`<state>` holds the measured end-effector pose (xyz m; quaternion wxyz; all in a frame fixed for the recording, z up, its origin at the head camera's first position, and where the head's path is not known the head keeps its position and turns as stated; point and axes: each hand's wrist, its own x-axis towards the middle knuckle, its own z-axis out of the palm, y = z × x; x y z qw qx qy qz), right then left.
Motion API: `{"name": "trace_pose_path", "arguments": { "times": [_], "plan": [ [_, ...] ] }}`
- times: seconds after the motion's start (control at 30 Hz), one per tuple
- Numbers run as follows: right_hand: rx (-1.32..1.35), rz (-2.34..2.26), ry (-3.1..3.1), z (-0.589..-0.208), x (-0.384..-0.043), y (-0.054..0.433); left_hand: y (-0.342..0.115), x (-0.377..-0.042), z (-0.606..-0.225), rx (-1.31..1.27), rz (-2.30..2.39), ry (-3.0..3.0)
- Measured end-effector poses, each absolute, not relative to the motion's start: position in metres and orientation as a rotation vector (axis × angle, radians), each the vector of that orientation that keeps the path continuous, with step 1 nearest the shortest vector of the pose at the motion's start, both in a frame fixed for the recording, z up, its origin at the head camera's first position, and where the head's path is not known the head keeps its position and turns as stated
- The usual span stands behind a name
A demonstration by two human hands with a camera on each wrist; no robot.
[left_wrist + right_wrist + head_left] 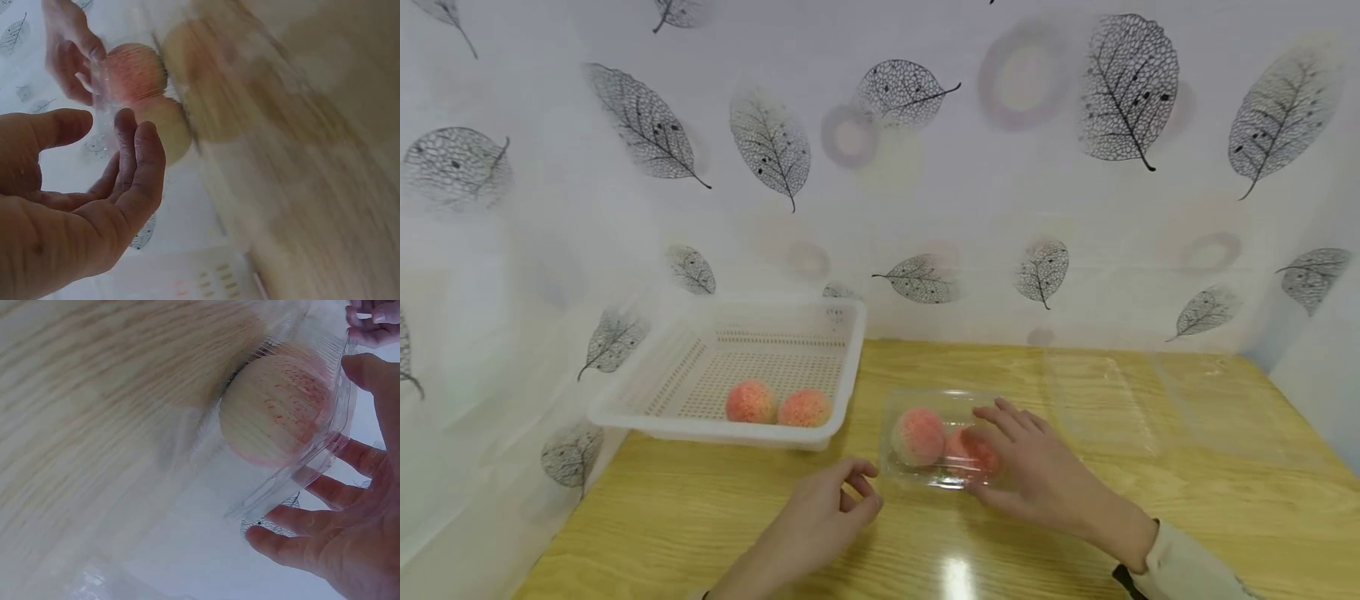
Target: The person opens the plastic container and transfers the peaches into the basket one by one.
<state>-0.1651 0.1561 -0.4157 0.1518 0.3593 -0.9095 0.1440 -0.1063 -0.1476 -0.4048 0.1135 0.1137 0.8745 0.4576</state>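
Clear plastic box [917,478] on the counter [685,492] holds 2 peaches [919,437], its walls probably preventing rolling. The right hand's [1037,467] grip is spread at its rim, likely steadying; the left hand's [823,508] is apart, holding nothing. The white basket [700,428], holding 2 more, bears unreadable dark marks [835,316].

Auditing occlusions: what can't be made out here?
Head: boxed right peach, partly behind the right hand.
Head: marks on the basket, too small to read.
Left wrist: tabletop grain, blurred.
Left wrist: basket, cut off by bottom edge.
Right wrist: left hand, cut off by right edge.
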Motion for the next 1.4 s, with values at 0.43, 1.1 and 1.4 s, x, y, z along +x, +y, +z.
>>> {"name": "trace_pose_path", "arguments": {
  "times": [0.43, 1.1, 1.4],
  "plan": [
    [1.193, 0.0, -2.376, -0.409, -0.168, 0.144, -0.138, -0.132, -0.427, 0.254, 1.466, 2.333],
    [1.278, -0.302, -2.212, -0.395, -0.174, 0.114, -0.136, -0.145, -0.426, 0.068, 1.731, 1.933],
    [1.242, -0.414, -2.03, -0.401, -0.179, 0.102, -0.134, -0.148, -0.425, 0.072, 1.752, 1.919]
  ]
}}
